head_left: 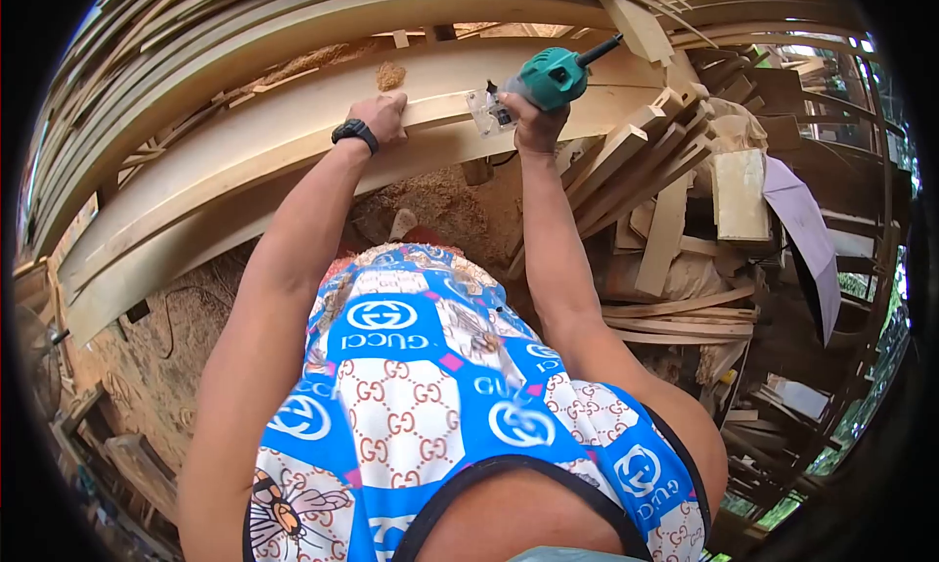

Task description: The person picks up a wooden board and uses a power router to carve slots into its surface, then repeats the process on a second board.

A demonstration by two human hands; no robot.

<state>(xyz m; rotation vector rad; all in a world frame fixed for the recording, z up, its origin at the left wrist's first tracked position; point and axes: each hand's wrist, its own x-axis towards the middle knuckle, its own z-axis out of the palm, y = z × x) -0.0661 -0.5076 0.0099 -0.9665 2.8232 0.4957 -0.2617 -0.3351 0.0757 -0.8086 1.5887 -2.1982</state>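
Observation:
My right hand (537, 124) is wrapped round a teal trim router (554, 79), its clear base plate (491, 110) at the edge of a long wooden plank (245, 168). The router lies on its side, with its black cord end pointing to the upper right. My left hand (382, 119), with a black watch on the wrist, is curled over the same plank, a short way left of the router. A small heap of wood shavings (390, 76) lies just beyond my left fingers. The router's bit cannot be made out.
Long stacked boards (323, 19) curve along the far side. To the right lean several narrow wood strips (626, 151), with a pale purple panel (802, 229) behind them. Sawdust covers the ground (161, 366) below. Cut strips (685, 317) are piled at my right elbow.

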